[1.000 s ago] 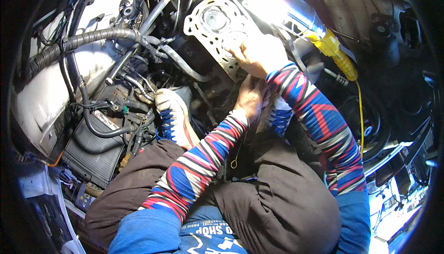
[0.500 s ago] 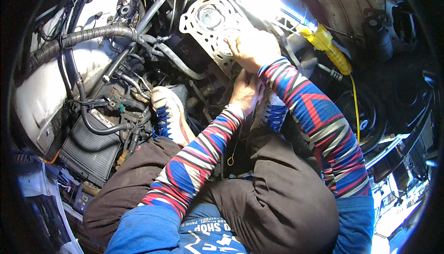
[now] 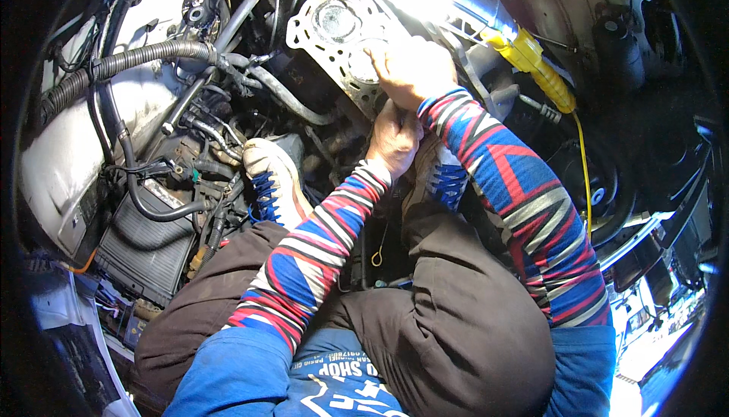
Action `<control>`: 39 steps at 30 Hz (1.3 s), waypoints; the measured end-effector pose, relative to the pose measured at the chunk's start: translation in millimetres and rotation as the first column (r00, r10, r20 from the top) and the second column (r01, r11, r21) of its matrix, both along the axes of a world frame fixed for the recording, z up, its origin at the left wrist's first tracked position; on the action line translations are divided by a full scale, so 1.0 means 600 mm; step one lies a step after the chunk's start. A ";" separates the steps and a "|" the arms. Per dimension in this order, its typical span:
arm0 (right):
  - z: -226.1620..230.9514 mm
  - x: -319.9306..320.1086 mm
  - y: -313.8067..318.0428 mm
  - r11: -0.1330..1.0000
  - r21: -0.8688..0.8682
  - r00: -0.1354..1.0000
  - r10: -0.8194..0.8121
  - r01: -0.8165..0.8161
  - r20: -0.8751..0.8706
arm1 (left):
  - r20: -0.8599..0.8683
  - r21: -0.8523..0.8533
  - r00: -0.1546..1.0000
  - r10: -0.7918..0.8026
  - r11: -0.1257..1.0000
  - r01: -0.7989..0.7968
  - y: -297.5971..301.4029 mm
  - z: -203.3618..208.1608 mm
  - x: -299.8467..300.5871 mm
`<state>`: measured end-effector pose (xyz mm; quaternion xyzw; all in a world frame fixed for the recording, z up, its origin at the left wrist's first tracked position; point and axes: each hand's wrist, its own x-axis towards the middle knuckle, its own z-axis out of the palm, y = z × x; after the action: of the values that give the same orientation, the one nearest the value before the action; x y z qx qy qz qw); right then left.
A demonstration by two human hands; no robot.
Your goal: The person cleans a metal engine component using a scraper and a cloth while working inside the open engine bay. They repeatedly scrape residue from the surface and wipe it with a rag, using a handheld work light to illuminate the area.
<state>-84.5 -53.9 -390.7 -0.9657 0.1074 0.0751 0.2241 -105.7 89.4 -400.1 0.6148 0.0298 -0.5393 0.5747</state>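
Around us is a vehicle's engine bay, with a pale body panel (image 3: pixel 68 151) along the left and dark metal on the right. Near the panel, a corrugated hose (image 3: pixel 144 53) crosses toward the middle, and a finned radiator (image 3: pixel 144 239) sits at the near left. At the far centre is the engine block (image 3: pixel 345 56), its flat pale deck pierced with holes and one round piston top (image 3: pixel 336 22) clear to see. A work light (image 3: pixel 505 37) with a yellow handle lies beyond the deck to the right, glaring over it; its yellow cord (image 3: pixel 583 159) hangs down the right side.

We bend our right hand (image 3: pixel 416 72) over the deck's near right part, fingers curled; glare hides whether they pinch anything. Our left hand (image 3: pixel 395 144) is just below it, fingers folded in at the block's near end; we cannot tell what it grips. Our laced shoes (image 3: pixel 273 178) rest among the parts.
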 end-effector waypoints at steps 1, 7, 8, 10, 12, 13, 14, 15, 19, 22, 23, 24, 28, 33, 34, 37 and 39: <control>0.000 0.000 0.000 1.000 0.005 0.999 -0.015 0.016 -0.040 | 0.022 0.004 0.999 -0.029 1.000 0.029 0.003 -0.002 0.003; -0.002 0.002 0.007 0.995 -0.043 0.993 -0.095 0.093 -0.066 | -0.079 -0.042 0.996 0.038 0.998 -0.041 0.005 -0.004 0.008; -0.003 0.003 0.009 0.995 -0.050 0.995 -0.093 0.091 -0.032 | -0.066 -0.027 0.998 0.017 0.999 -0.019 0.005 -0.004 0.010; -0.005 0.003 0.009 0.996 -0.024 0.992 -0.092 0.090 -0.085 | -0.039 -0.012 0.999 -0.023 1.000 0.022 0.007 -0.004 0.016; -0.007 0.002 0.009 0.994 -0.045 0.994 -0.098 0.096 -0.041 | -0.011 -0.008 0.998 -0.059 0.998 0.059 0.009 -0.005 0.023; -0.007 0.002 0.010 0.991 -0.063 0.993 -0.117 0.115 -0.023 | 0.002 -0.005 0.996 -0.088 0.996 0.088 0.011 -0.005 0.028; -0.007 0.003 0.011 0.991 -0.070 0.992 -0.122 0.118 -0.041 | 0.004 -0.006 0.994 -0.111 0.994 0.111 0.012 -0.005 0.033; -0.006 0.003 0.012 0.988 -0.077 0.990 -0.139 0.137 -0.026 | -0.006 0.057 0.986 -0.168 0.984 0.168 0.016 -0.004 0.041; -0.004 0.007 0.013 0.983 -0.064 0.981 -0.179 0.174 -0.074 | 0.176 0.075 0.934 -0.312 0.950 0.303 0.016 -0.003 0.067; -0.008 0.009 0.013 0.977 -0.037 0.965 -0.212 0.209 -0.151 | 0.136 0.040 0.928 -0.348 0.937 0.346 0.013 0.001 0.079; -0.011 0.010 0.012 0.976 -0.031 0.961 -0.218 0.216 -0.169 | 0.132 0.036 0.921 -0.366 0.930 0.365 0.013 0.003 0.082; -0.013 0.009 0.012 0.966 -0.016 0.951 -0.258 0.259 -0.172 | 0.143 0.034 0.917 -0.373 0.927 0.372 0.013 0.006 0.083; -0.020 0.014 0.015 0.959 -0.025 0.942 -0.283 0.283 -0.180 | 0.180 0.079 0.885 -0.430 0.903 0.423 0.010 0.011 0.102; -0.016 0.021 0.017 0.928 -0.036 0.911 -0.371 0.371 -0.178 | 0.160 0.072 0.859 -0.487 0.873 0.482 0.006 0.010 0.124; -0.015 0.021 0.018 0.911 -0.021 0.892 -0.408 0.412 -0.194 | 0.151 0.064 0.852 -0.501 0.865 0.497 0.007 0.010 0.127; -0.012 0.023 0.016 0.912 -0.034 0.879 -0.403 0.408 -0.254 | 0.142 0.047 0.831 -0.538 0.842 0.537 0.008 0.011 0.140; -0.010 0.024 0.017 0.926 -0.083 0.883 -0.375 0.367 -0.282 | 0.164 0.055 0.807 -0.568 0.822 0.567 0.006 0.012 0.148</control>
<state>-70.3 -43.5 -396.9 -0.9084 0.3232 0.1714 0.2026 -16.8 92.9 -392.7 0.6410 -0.2042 -0.6307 0.3868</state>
